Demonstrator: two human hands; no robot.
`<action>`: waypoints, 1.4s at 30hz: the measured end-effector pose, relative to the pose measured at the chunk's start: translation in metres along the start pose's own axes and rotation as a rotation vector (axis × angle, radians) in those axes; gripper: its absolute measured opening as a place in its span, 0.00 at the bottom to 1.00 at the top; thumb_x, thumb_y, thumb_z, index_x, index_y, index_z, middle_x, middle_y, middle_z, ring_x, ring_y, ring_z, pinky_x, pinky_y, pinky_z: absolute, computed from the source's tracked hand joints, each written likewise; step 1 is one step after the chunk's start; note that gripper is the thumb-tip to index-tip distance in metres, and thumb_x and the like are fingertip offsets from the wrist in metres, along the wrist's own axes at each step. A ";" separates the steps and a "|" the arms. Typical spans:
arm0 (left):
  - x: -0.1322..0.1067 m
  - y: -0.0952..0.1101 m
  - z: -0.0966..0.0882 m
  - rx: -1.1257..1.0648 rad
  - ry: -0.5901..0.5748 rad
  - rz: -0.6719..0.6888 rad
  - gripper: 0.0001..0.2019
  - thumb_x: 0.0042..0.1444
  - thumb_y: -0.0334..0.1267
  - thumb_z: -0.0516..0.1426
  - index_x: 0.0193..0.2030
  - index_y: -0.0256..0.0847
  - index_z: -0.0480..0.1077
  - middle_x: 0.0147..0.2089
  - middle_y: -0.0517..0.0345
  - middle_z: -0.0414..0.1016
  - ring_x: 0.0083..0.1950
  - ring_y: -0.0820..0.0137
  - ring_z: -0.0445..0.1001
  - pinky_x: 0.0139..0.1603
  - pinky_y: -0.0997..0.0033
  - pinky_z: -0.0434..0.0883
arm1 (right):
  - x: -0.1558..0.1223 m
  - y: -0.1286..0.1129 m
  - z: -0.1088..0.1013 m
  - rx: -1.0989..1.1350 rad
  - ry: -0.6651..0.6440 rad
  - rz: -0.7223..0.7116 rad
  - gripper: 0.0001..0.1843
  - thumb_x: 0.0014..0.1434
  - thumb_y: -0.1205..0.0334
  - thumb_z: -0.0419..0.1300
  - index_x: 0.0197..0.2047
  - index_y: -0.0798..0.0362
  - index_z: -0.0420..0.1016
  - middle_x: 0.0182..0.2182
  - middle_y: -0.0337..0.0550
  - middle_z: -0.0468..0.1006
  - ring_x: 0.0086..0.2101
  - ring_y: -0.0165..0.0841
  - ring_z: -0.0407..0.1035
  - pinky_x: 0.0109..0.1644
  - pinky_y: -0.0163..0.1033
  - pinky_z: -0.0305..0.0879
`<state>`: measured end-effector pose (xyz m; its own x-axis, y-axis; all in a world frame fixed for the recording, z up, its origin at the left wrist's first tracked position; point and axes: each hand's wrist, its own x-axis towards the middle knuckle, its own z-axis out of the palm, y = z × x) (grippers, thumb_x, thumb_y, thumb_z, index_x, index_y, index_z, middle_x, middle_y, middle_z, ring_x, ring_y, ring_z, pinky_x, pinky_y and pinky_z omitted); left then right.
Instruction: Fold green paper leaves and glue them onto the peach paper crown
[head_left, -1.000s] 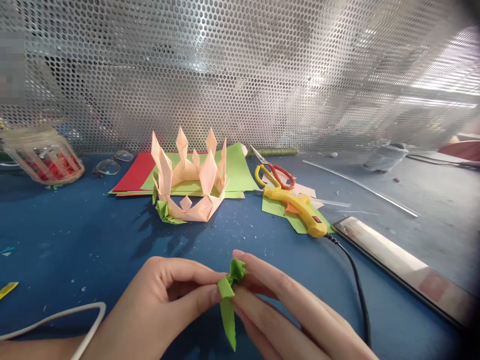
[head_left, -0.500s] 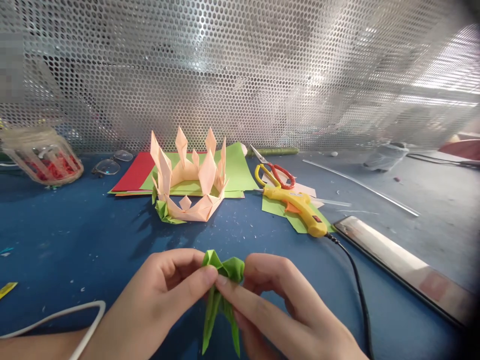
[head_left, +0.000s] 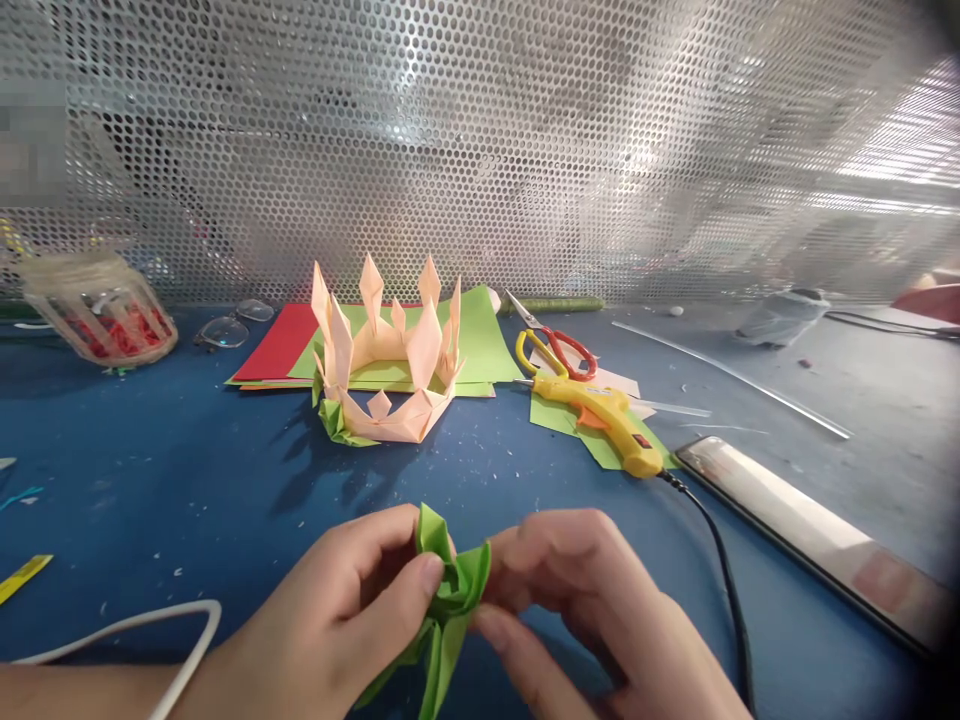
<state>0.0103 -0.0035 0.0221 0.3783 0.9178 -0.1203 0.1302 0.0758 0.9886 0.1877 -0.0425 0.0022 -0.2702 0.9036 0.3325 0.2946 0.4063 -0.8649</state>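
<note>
Between the left hand (head_left: 349, 595) and the right hand (head_left: 600, 595) is the green paper (head_left: 452, 590), long tips trailing toward the person. The left pinches it; the right curls at its other edge, whether gripping I can't tell. Beyond stands the crown (head_left: 424, 345); rightward lies the glue gun (head_left: 609, 412).

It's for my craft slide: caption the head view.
Left hand holds folded green paper, right hand at its edge, behind them a peach origami crown.
</note>
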 end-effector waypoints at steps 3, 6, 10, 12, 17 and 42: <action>-0.004 -0.004 -0.003 0.022 -0.034 0.003 0.20 0.56 0.47 0.58 0.55 0.47 0.68 0.32 0.61 0.72 0.36 0.65 0.72 0.36 0.72 0.72 | 0.010 -0.005 -0.005 -0.073 -0.201 0.146 0.07 0.64 0.63 0.52 0.33 0.49 0.62 0.25 0.36 0.71 0.25 0.27 0.67 0.30 0.30 0.67; -0.008 -0.010 -0.006 0.066 -0.112 0.000 0.18 0.61 0.45 0.54 0.57 0.49 0.64 0.35 0.61 0.72 0.36 0.67 0.72 0.37 0.73 0.71 | 0.016 -0.008 -0.006 -0.147 -0.293 0.141 0.12 0.63 0.62 0.50 0.27 0.50 0.60 0.23 0.36 0.67 0.23 0.27 0.61 0.26 0.30 0.61; -0.008 -0.016 -0.006 0.069 -0.172 0.033 0.17 0.61 0.37 0.52 0.57 0.51 0.61 0.35 0.64 0.70 0.35 0.70 0.72 0.39 0.74 0.70 | 0.018 -0.008 -0.004 -0.115 -0.350 0.117 0.12 0.62 0.63 0.49 0.27 0.50 0.57 0.23 0.36 0.66 0.23 0.28 0.60 0.28 0.30 0.61; -0.007 -0.017 -0.005 0.054 -0.143 0.061 0.19 0.57 0.32 0.54 0.54 0.53 0.62 0.36 0.66 0.69 0.35 0.73 0.72 0.38 0.77 0.70 | 0.017 -0.007 -0.004 -0.116 -0.350 0.102 0.11 0.62 0.65 0.48 0.27 0.49 0.56 0.24 0.37 0.66 0.24 0.28 0.61 0.29 0.29 0.62; -0.008 -0.013 -0.002 0.028 -0.076 0.024 0.19 0.50 0.26 0.56 0.46 0.54 0.67 0.37 0.68 0.69 0.40 0.74 0.73 0.43 0.80 0.70 | 0.014 -0.002 -0.004 -0.178 -0.321 0.015 0.13 0.64 0.66 0.48 0.27 0.49 0.53 0.23 0.34 0.63 0.22 0.26 0.58 0.25 0.27 0.58; -0.015 -0.017 0.002 0.147 -0.120 0.215 0.20 0.53 0.28 0.54 0.46 0.62 0.69 0.33 0.72 0.72 0.33 0.77 0.73 0.37 0.84 0.69 | 0.009 0.010 0.000 -0.121 -0.366 -0.068 0.26 0.70 0.45 0.40 0.27 0.51 0.62 0.24 0.39 0.69 0.24 0.27 0.64 0.28 0.27 0.63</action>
<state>0.0040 -0.0194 0.0071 0.5165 0.8532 0.0726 0.1629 -0.1811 0.9699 0.1880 -0.0298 -0.0035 -0.5955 0.7746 0.2129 0.3647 0.4969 -0.7875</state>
